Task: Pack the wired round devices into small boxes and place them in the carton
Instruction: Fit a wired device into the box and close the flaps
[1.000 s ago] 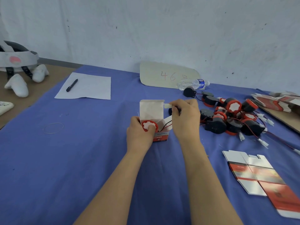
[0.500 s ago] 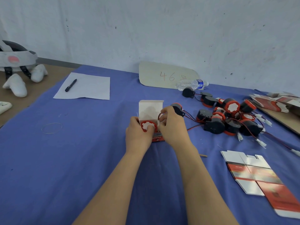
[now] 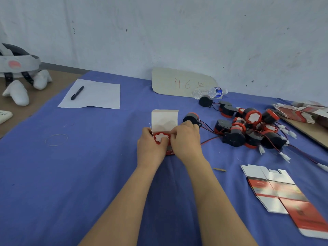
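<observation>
I note left hand (image 3: pixel 150 147) and right hand (image 3: pixel 187 143) both clamped on matte cardboard small box (image 3: pixel 165 119); round red-rimmed device (image 3: pixel 160 137) seated inside.

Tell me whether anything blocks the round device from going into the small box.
Nothing visible does. The red-and-white round device sits in the small white-and-red cardboard box, lid flap open. The right hand hides the box's right side.
</observation>
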`<state>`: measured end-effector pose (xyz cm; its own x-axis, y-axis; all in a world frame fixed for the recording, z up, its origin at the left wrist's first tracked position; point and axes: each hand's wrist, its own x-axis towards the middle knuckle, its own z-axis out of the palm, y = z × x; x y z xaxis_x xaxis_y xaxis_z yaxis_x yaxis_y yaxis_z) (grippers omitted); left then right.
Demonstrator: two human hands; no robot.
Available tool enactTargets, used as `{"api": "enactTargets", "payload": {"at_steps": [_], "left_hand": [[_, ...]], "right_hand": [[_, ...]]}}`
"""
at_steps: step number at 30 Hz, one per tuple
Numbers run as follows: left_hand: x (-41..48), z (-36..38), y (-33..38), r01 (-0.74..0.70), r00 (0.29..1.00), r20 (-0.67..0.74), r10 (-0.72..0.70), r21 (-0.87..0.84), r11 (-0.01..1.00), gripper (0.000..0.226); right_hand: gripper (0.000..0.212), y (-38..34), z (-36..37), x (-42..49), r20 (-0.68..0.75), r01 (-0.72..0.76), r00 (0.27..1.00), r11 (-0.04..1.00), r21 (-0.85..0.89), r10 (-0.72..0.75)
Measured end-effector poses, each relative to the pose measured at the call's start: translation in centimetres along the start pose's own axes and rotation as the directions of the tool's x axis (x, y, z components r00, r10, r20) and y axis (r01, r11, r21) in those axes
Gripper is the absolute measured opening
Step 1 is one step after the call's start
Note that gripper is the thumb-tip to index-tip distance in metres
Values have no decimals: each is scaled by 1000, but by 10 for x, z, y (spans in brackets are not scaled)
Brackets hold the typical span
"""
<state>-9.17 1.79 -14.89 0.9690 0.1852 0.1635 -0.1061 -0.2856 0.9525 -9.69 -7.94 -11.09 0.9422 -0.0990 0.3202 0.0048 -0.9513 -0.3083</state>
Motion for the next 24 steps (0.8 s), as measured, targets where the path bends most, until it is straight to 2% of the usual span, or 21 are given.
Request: {"api": "enactTargets", "payload": {"at_steps": [4, 8, 11, 16, 24], "left_hand": [[0, 0, 0, 6, 1000, 4, -6, 3, 1000, 25], [0, 0, 0, -1, 1000, 8, 1, -1, 1000, 25], [0, 1, 0, -5, 1000, 5, 5, 2, 1000, 24], [0, 1, -1, -6, 1000, 3, 6, 8, 1000, 26], [0, 1, -1, -8, 1000, 3, 8, 13, 1000, 27]], "right_hand": [[27, 1, 3, -1, -33, -23, 999, 1000, 12, 23], [24, 3, 5, -1, -65, -61, 996, 994, 91, 67], [31, 4, 4, 0, -78, -81, 992, 977, 196, 98], [30, 6, 1, 0, -75, -42, 995, 965, 261, 64], [31, 8, 2, 3, -72, -59, 994, 949, 311, 85]]}}
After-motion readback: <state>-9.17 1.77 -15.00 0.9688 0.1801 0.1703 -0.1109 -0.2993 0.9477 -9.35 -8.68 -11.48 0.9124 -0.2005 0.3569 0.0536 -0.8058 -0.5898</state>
